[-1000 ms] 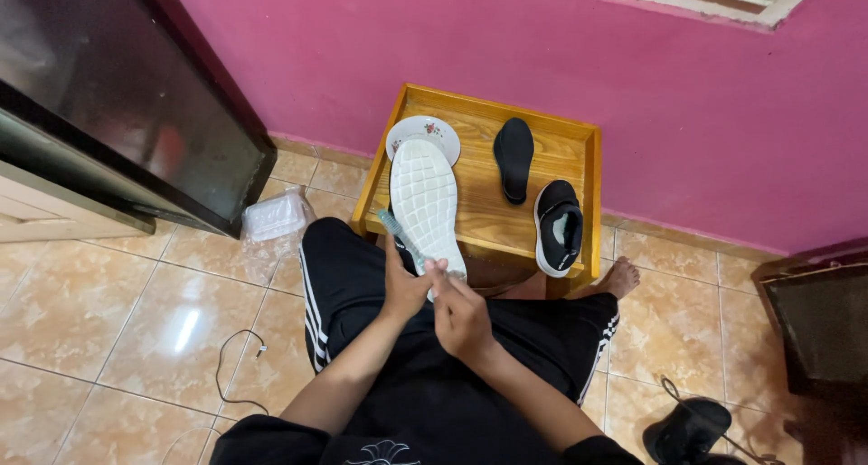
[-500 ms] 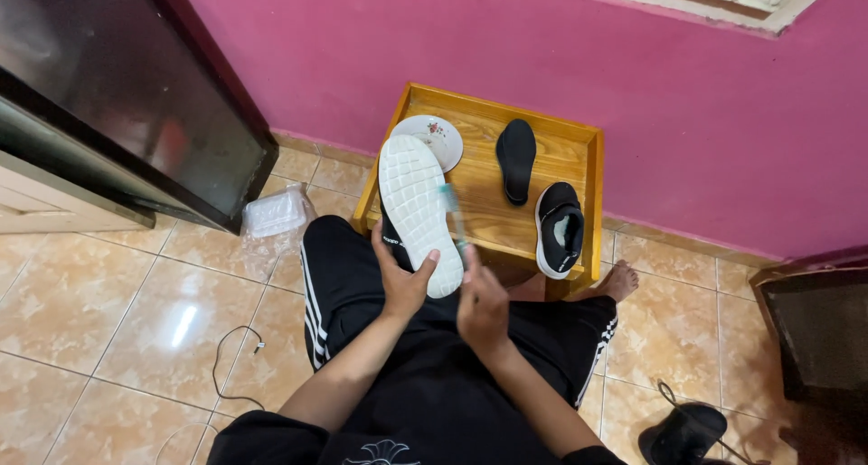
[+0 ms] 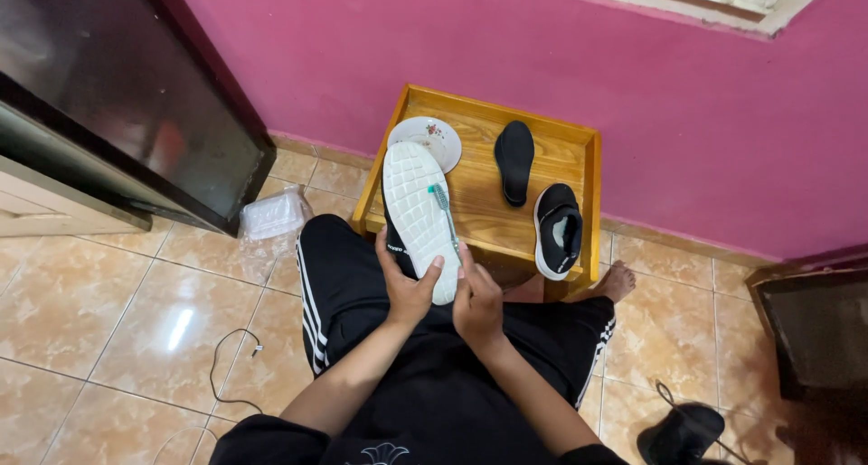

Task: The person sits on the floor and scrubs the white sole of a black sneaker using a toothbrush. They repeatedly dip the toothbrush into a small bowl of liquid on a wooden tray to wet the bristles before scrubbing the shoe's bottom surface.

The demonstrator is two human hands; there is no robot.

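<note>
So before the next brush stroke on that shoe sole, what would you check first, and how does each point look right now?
1. Shoe held firmly: the left hand grips the heel end of the shoe, white sole up. Ok.
2. Brush in hand: the right hand holds the toothbrush by its handle. Ok.
3. Bristles on the sole: the brush head lies over the sole's middle; actual contact, cannot tell.
4. Water or cleaner ready: the small plate sits on the wooden table behind the shoe; its contents, cannot tell.
5. Other parts out of the way: the black insole and the second shoe lie apart to the right. Ok.
</note>
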